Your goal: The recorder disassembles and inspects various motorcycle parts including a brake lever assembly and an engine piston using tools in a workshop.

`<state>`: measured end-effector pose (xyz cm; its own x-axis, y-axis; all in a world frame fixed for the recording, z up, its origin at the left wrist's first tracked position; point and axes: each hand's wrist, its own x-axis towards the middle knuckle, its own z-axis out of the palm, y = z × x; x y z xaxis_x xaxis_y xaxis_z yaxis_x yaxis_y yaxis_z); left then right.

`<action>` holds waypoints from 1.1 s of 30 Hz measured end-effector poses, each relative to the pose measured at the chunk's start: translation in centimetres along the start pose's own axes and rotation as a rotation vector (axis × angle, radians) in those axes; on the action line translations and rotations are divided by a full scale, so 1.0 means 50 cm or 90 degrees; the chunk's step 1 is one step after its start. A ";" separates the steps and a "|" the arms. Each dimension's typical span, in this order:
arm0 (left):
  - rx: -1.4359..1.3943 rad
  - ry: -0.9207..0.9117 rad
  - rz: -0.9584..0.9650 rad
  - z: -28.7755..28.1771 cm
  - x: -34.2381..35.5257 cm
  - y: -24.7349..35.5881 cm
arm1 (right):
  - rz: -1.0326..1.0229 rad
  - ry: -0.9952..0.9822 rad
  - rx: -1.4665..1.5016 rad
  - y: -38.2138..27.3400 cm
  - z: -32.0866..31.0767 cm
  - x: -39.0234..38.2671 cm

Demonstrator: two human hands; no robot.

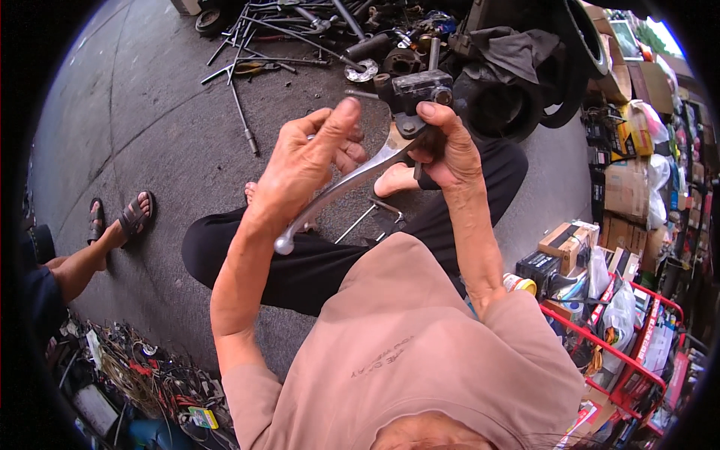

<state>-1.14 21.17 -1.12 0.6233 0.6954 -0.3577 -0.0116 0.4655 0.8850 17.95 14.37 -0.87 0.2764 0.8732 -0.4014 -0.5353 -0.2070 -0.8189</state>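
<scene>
My right hand point(454, 154) grips the black clamp end of a motorcycle brake lever assembly, its thumb pressed beside the bolted pivot. The silver lever point(352, 178) curves down to the left and ends in a ball near my left forearm. On top sits a dark rectangular reservoir body point(422, 88). My left hand point(315, 150) is raised just left of the lever, thumb up and fingers curled; a bit of metal shows by the fingers, but I cannot make out what it is. Below the lever, a T-handle wrench point(358, 223) lies on the ground between my legs.
Several long T-handle wrenches point(241, 112) and metal parts are heaped ahead. A grey rag point(516, 52) drapes over black parts by a tyre point(574, 60). Boxes and a red rack point(637, 367) stand at right. Another person's sandalled foot point(137, 214) is at left, above piled wires point(135, 367).
</scene>
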 end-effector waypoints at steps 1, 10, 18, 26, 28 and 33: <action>-0.059 -0.043 -0.046 -0.001 0.004 -0.002 | -0.013 -0.040 0.011 0.004 -0.001 0.001; -0.282 -0.014 -0.189 0.030 0.007 -0.014 | 0.009 -0.133 0.003 0.009 -0.007 -0.016; -0.484 -0.142 -0.067 -0.041 0.039 -0.045 | 0.034 -0.128 0.293 0.025 -0.001 0.009; -0.366 -0.101 0.028 -0.014 0.033 -0.017 | 0.159 -0.203 0.648 0.079 -0.024 0.012; -0.325 -0.142 0.010 -0.013 0.024 -0.015 | 0.159 -0.202 0.633 0.081 -0.022 0.012; -0.223 -0.202 -0.098 0.007 0.003 -0.011 | 0.099 -0.205 0.455 0.077 -0.011 0.014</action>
<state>-0.77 20.85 -1.56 0.8453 0.4283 -0.3196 -0.1285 0.7434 0.6564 16.51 13.96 -4.53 -0.0286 0.9646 -0.2622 -0.9612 -0.0986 -0.2578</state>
